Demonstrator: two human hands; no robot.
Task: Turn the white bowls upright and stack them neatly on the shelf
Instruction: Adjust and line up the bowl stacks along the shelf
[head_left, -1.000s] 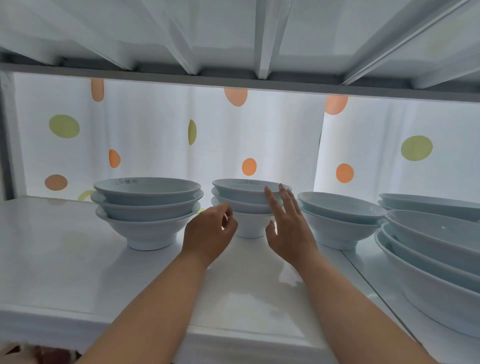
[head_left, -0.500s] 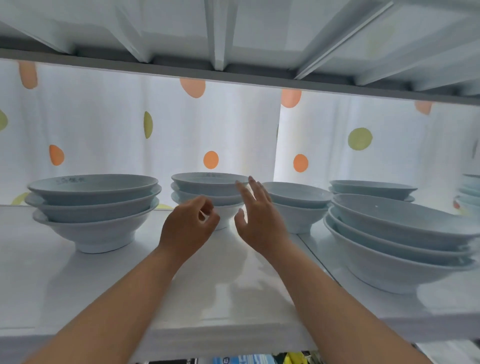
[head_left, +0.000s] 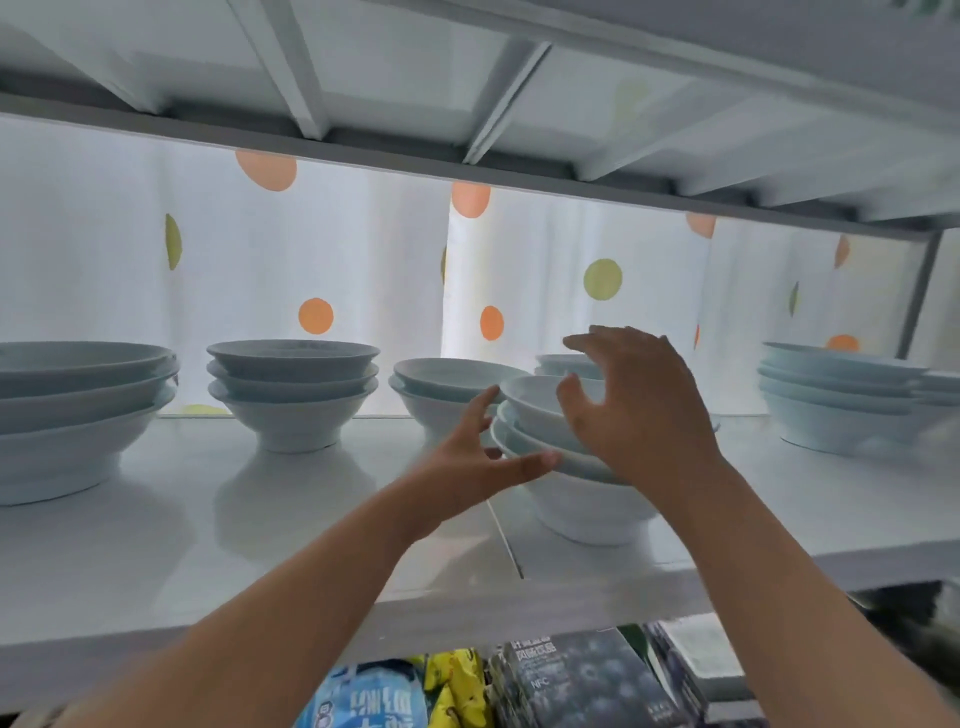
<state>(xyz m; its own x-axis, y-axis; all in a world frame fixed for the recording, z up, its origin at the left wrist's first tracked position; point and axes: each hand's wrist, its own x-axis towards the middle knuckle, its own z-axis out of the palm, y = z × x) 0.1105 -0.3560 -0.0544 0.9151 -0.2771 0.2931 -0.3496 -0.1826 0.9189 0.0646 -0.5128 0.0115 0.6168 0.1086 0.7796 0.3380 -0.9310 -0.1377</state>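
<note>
Several stacks of upright white bowls stand on the white shelf (head_left: 260, 545). A wide stack (head_left: 576, 499) stands nearest, just right of centre. My left hand (head_left: 478, 462) is spread at that stack's left rim, thumb near the lower bowls. My right hand (head_left: 639, 405) hovers over the stack's top bowl with fingers spread and curved, holding nothing. Other stacks: a big stack (head_left: 72, 415) at far left, a three-bowl stack (head_left: 293, 389), a two-bowl stack (head_left: 441, 389) behind my left hand, and another stack (head_left: 836, 400) at right.
A curtain (head_left: 571, 291) with orange and green dots hangs behind the shelf. The underside of the upper shelf (head_left: 467, 78) is close overhead. Below the shelf's front edge lie snack packets (head_left: 374, 696) and dark boxes (head_left: 582, 680).
My view has swung right. Both hands have moved from the small middle stack to the wide stack on the right, and my left hand has uncurled.
</note>
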